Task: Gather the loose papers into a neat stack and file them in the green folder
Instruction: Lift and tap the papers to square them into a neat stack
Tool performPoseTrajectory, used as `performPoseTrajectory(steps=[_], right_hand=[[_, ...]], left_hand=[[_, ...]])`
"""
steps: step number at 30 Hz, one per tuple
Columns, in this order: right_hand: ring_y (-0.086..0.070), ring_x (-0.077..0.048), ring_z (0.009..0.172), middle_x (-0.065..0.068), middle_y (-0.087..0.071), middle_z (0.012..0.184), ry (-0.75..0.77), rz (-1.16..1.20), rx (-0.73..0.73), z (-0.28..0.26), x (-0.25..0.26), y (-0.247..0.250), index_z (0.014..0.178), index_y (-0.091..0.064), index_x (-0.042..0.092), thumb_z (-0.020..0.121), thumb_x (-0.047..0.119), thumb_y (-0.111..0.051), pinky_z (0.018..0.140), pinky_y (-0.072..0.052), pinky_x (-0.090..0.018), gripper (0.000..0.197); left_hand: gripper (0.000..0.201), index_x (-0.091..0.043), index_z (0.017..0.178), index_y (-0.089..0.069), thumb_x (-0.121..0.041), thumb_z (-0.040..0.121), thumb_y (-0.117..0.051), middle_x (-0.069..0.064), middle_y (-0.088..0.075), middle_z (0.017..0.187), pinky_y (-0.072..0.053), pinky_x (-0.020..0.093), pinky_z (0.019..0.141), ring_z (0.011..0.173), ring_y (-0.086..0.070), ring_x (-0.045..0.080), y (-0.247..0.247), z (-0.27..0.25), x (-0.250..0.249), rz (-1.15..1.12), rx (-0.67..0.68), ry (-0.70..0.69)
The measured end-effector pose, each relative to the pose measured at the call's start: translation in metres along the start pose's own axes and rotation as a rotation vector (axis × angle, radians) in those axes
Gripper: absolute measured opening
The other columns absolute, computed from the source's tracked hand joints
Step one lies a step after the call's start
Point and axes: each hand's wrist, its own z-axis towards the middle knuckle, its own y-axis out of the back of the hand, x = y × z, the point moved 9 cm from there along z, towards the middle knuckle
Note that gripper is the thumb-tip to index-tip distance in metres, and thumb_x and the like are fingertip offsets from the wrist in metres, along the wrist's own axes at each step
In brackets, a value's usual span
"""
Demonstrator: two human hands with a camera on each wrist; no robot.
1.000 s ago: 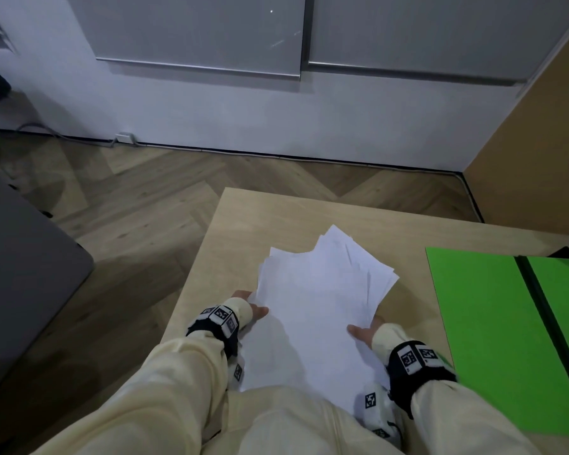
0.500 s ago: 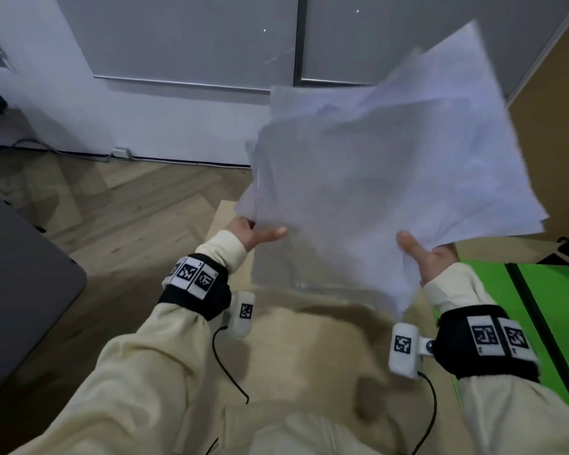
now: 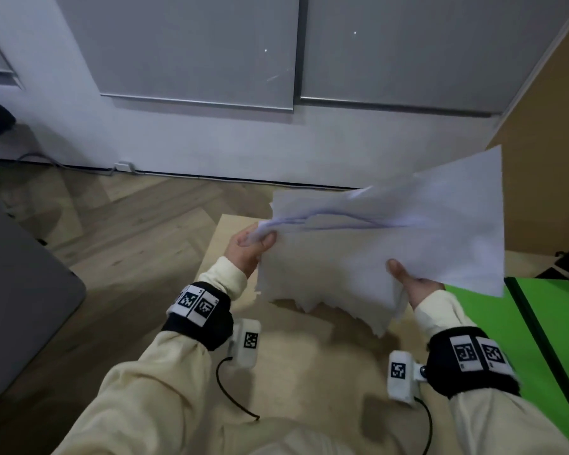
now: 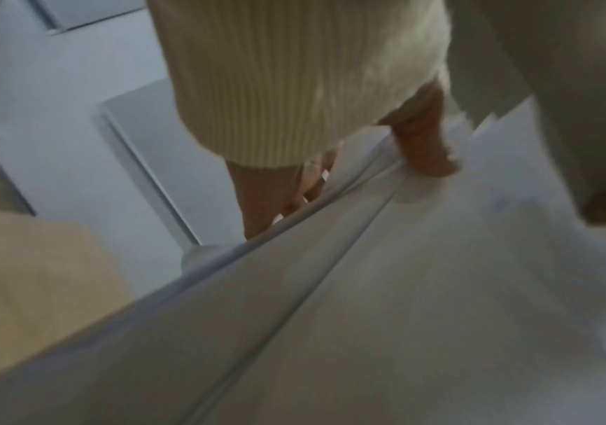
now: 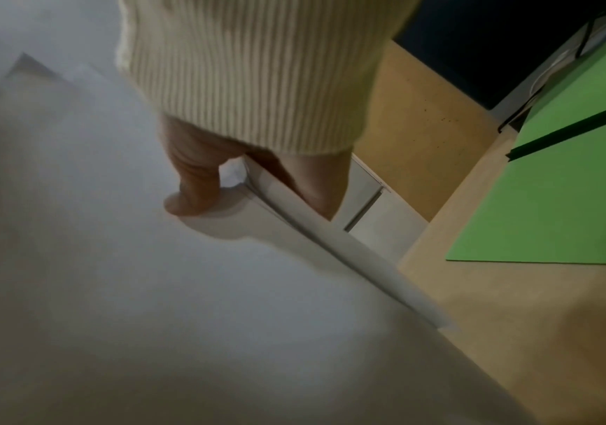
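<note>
Left hand [image 3: 247, 249] and right hand [image 3: 414, 285] pinch the ragged papers [image 3: 375, 254] above the table [image 3: 309, 372]; tapping edges squares them for the green folder [image 3: 493, 326].

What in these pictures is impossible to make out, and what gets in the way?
- Head view: the fingers of the left hand and right hand are behind the papers.
- Head view: the green folder is cut off by the right edge.
- Both wrist views: motion blur hides the sheet count.
- Any view: whether anything is printed on the papers cannot be told.
</note>
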Motion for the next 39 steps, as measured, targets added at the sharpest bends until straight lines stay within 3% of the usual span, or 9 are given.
performPoseTrajectory(steps=[2,5,14,20,22,27,33,36,39], right_hand=[[-0.047,-0.032,0.129,-0.02,-0.049,0.14,-0.023,0.026,-0.009,0.003,-0.002,-0.002,0.13,-0.054,0.003,0.065,0.075,-0.056,0.115,-0.029,-0.035,0.097],[-0.053,-0.032,0.123,-0.019,-0.056,0.133,-0.017,0.109,-0.032,0.004,0.0,-0.003,0.123,-0.058,0.0,0.063,0.067,-0.066,0.112,-0.033,-0.035,0.091],[-0.057,-0.027,0.118,-0.016,-0.062,0.126,0.019,0.277,-0.029,0.002,0.002,-0.013,0.119,-0.061,0.002,0.063,0.047,-0.079,0.104,-0.037,-0.027,0.074],[-0.056,-0.023,0.119,-0.012,-0.062,0.124,0.094,0.331,-0.034,0.001,0.011,-0.015,0.122,-0.059,0.001,0.057,0.049,-0.081,0.111,-0.035,-0.032,0.084],[-0.055,-0.027,0.122,-0.016,-0.06,0.128,0.111,0.342,-0.074,0.002,0.013,-0.013,0.125,-0.055,-0.001,0.065,0.034,-0.081,0.111,-0.035,-0.033,0.074],[-0.051,-0.028,0.126,-0.017,-0.055,0.133,0.131,0.375,-0.138,0.005,0.016,-0.012,0.132,-0.046,0.0,0.072,0.02,-0.079,0.104,-0.032,-0.023,0.071],[-0.049,-0.031,0.127,-0.016,-0.052,0.137,0.097,0.395,-0.145,0.008,0.008,-0.006,0.135,-0.041,0.002,0.07,0.02,-0.079,0.113,-0.033,-0.037,0.078],[-0.05,-0.031,0.126,-0.017,-0.052,0.138,0.098,0.391,-0.133,0.005,0.01,-0.008,0.136,-0.039,0.004,0.069,0.021,-0.08,0.111,-0.036,-0.039,0.08],[-0.051,-0.033,0.124,-0.021,-0.051,0.136,0.115,0.391,-0.172,0.001,0.018,0.0,0.133,-0.04,-0.005,0.075,0.011,-0.075,0.103,-0.039,-0.032,0.07]], left_hand=[[0.013,-0.021,0.073,-0.079,-0.03,0.074,-0.07,-0.008,-0.075,0.073,-0.053,0.016,0.059,0.066,-0.069,0.003,0.005,0.001,0.0,-0.118,-0.065,0.007],[0.04,-0.021,0.074,-0.079,-0.013,0.096,-0.046,-0.008,-0.076,0.074,-0.055,0.017,0.059,0.067,-0.071,0.004,0.009,0.004,0.007,-0.174,-0.116,0.059],[0.035,-0.014,0.097,-0.065,-0.037,0.097,-0.039,0.004,-0.061,0.079,-0.044,0.018,0.05,0.063,-0.049,0.016,0.002,0.012,0.023,-0.353,-0.112,0.172],[0.036,0.0,0.121,-0.06,-0.024,0.096,-0.049,0.016,-0.061,0.112,-0.046,0.038,0.096,0.099,-0.056,0.024,0.037,0.009,0.044,-0.079,-0.379,0.162],[0.037,0.002,0.128,-0.054,-0.018,0.098,-0.046,0.017,-0.06,0.116,-0.049,0.034,0.089,0.1,-0.057,0.022,0.044,0.002,0.061,-0.02,-0.395,0.214],[0.033,0.003,0.126,-0.056,-0.007,0.095,-0.049,-0.005,-0.066,0.072,-0.044,0.023,0.067,0.094,-0.048,0.018,0.045,-0.007,0.098,0.277,-0.276,0.378],[0.037,0.003,0.118,-0.064,-0.021,0.094,-0.05,0.011,-0.064,0.101,-0.04,0.024,0.08,0.094,-0.057,0.017,0.048,-0.007,0.102,0.987,0.02,0.521],[0.055,-0.006,0.145,-0.035,-0.024,0.094,-0.05,0.015,-0.034,0.152,-0.035,0.029,0.109,0.137,-0.039,0.029,0.034,-0.019,0.095,1.158,0.162,0.577],[0.091,-0.013,0.152,-0.005,-0.012,0.084,-0.067,0.012,-0.015,0.158,-0.028,0.032,0.114,0.144,-0.025,0.029,0.008,-0.033,0.068,1.108,0.219,0.544]])
